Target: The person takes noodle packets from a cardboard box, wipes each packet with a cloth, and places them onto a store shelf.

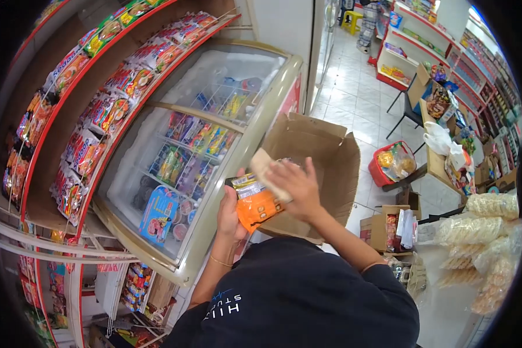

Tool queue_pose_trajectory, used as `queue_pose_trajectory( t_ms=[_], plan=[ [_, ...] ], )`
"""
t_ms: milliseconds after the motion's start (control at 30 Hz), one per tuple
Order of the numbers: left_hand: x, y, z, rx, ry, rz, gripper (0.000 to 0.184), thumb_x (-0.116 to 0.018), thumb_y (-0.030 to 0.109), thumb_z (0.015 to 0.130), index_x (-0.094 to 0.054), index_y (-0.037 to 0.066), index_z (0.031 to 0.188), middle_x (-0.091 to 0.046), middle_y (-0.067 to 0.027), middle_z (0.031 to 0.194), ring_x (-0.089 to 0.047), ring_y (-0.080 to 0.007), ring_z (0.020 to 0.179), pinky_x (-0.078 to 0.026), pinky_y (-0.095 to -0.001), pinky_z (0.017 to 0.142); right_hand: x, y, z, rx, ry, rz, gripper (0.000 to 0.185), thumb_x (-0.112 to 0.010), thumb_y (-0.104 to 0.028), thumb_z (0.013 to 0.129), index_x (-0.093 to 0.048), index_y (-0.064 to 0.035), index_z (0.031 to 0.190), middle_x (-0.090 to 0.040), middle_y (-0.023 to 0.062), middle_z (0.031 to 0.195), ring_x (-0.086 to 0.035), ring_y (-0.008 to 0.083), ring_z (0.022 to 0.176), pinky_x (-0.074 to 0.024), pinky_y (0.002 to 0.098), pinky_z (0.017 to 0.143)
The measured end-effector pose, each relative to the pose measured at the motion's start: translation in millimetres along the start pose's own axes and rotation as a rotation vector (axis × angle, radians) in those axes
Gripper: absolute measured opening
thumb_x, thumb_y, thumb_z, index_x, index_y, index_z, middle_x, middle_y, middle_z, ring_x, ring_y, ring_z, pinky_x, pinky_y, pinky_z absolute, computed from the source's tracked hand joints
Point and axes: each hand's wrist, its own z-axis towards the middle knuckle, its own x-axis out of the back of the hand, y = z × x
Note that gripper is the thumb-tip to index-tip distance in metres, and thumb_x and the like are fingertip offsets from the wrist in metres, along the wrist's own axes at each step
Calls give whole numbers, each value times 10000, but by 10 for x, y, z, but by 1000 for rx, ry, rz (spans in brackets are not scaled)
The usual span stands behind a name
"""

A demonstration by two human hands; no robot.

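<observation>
My left hand (229,216) grips an orange and black plastic packet (257,210) from its left side, thumb over the edge. My right hand (298,184) presses a folded beige cloth (268,170) against the top of the packet, its fingers partly spread over the cloth. The packet's print is too blurred to read. Both hands are above an open cardboard box (336,168), whose flaps stand up. What lies inside the box is mostly hidden by my hands and arms.
A glass-topped chest freezer (267,110) with frosted walls stands close on my left. Shelves of noodle packets (107,110) rise beyond it. To the right are a red basket (383,168), a wooden table (435,159) and bagged snacks (470,229). A person (368,26) stands farther back.
</observation>
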Motion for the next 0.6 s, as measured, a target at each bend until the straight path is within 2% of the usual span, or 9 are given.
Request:
queue_pose_trajectory(
  t_ms=[100,167,200,267,300,333,400,433,600],
  plan=[
    [84,15,8,-13,7,9,561,-275,422,907,-225,74,1343,-414,-139,1255,-446,-262,1135,-396,-422,928,-186,328,-173,-100,-8,37,319,-545,-183,790,-564,-151,1107,-543,37,1164,-503,243,1066,-224,491,989],
    [80,35,8,-30,19,-43,564,-284,428,904,-224,82,1346,-410,-141,1261,-445,-266,1137,-398,-421,925,-310,537,-277,-567,-55,404,351,-548,-212,794,-536,-136,1136,-526,56,1186,-523,249,1033,-245,503,978],
    [75,51,21,-33,26,-91,568,-293,433,901,-223,90,1348,-405,-144,1266,-443,-271,1138,-400,-420,922,-264,475,-225,-556,-56,404,351,-548,-212,794,-536,-136,1136,-526,56,1186,-523,249,1033,-245,503,978],
    [75,55,55,-52,6,-87,565,-297,441,899,-228,107,1349,-393,-138,1281,-439,-273,1142,-403,-420,917,-148,232,-105,-572,270,598,324,-524,-238,830,-536,-105,1126,-532,79,1172,-523,262,1037,-295,484,946],
    [92,25,77,-39,5,-47,562,-294,441,900,-228,109,1349,-385,-131,1290,-433,-271,1148,-392,-421,928,-181,178,-63,-435,299,496,338,-525,-235,824,-533,-121,1141,-504,80,1210,-491,268,1084,-283,488,944],
    [107,-15,87,-22,3,-7,560,-292,442,902,-228,112,1349,-377,-124,1298,-427,-269,1154,-381,-423,939,-193,56,-34,-445,292,494,338,-525,-235,824,-533,-121,1141,-504,80,1210,-491,268,1084,-283,488,944],
    [85,-109,141,-39,36,-79,532,-281,440,903,-253,139,1341,-393,-117,1288,-429,-273,1150,-378,-429,939,-201,-169,65,-269,28,216,378,-543,-209,794,-524,-138,1164,-450,78,1269,-429,288,1147,-263,493,957],
    [77,-137,175,-64,63,-145,507,-270,438,904,-277,165,1332,-408,-110,1279,-431,-277,1146,-375,-435,939,-235,-219,56,-272,32,211,378,-543,-209,794,-524,-138,1164,-450,78,1269,-429,288,1147,-263,493,957],
    [181,39,257,-191,237,-170,490,-275,430,908,-289,172,1325,-427,-112,1263,-434,-281,1142,-346,-446,959,-367,-317,-248,48,-110,385,447,-537,-132,742,-514,-155,1188,-397,69,1319,-345,323,1209,-244,487,981]
  ],
)
